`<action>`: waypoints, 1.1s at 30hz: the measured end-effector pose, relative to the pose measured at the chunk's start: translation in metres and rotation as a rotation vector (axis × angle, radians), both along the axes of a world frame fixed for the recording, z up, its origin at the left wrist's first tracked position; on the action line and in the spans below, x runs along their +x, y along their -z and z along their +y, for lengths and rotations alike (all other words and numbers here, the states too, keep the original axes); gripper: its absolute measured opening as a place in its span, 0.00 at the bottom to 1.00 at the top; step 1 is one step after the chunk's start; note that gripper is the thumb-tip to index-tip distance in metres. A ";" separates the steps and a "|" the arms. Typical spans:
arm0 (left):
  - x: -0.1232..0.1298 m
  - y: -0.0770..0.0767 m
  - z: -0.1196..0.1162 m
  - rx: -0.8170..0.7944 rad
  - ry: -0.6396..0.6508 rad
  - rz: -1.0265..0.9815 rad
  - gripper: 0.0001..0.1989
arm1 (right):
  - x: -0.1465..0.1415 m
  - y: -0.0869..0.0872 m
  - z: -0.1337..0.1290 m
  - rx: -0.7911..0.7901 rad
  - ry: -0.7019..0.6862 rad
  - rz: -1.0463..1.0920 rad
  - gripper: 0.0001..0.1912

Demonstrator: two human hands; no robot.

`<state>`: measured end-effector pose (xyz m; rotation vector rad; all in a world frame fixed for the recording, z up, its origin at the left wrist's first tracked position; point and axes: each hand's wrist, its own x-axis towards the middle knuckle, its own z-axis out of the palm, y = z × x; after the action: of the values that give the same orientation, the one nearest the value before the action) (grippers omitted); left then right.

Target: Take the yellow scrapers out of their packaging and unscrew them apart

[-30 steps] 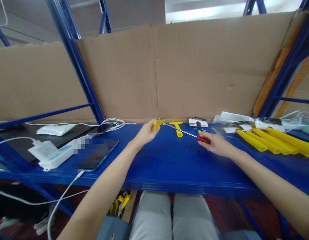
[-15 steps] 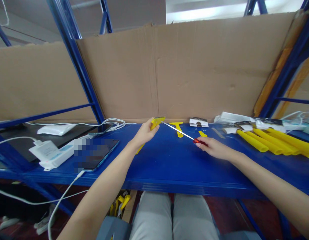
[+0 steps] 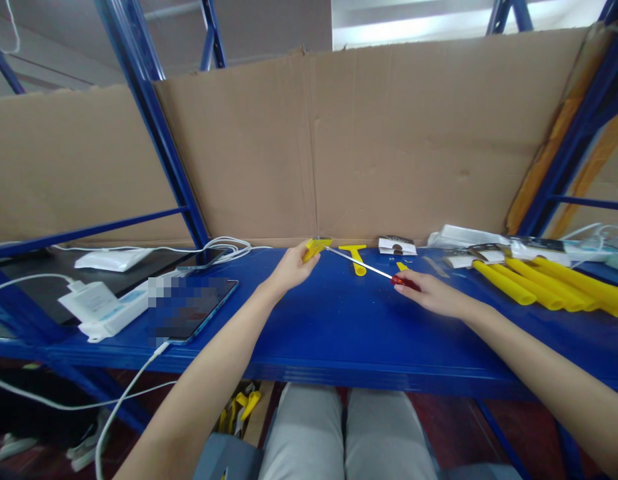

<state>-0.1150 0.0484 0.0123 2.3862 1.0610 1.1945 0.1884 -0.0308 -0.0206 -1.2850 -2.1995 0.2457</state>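
Observation:
My left hand (image 3: 291,267) is closed around a yellow scraper (image 3: 316,248), its wide head sticking out past the fingers toward the back of the shelf. In my right hand (image 3: 426,293) is the red handle of a screwdriver (image 3: 373,270). The thin metal shaft slants up to the left, and its tip meets or nearly meets the scraper head; contact is too small to tell. Between the hands, farther back, lies a T-shaped yellow scraper part (image 3: 357,259). A small yellow piece (image 3: 403,266) sits just beyond my right hand.
Yellow tubes (image 3: 543,283) lie at the right, before white packages (image 3: 469,237). A small white box (image 3: 397,245) and a flat strip (image 3: 436,267) are at the back. Left are a phone (image 3: 203,310), power strip (image 3: 123,310) and cables. Cardboard (image 3: 389,133) walls the back.
My right hand and the screwdriver have shifted slightly right and down. My left hand has turned a little with the scraper, whose lower end no longer shows below the wrist.

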 end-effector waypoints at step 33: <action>0.003 -0.001 -0.003 0.012 -0.028 0.008 0.18 | 0.002 0.005 0.004 0.073 0.031 -0.116 0.09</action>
<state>-0.1124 0.0454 0.0133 2.3943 1.0968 1.2049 0.1907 -0.0270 -0.0261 -1.3217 -2.2613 0.0790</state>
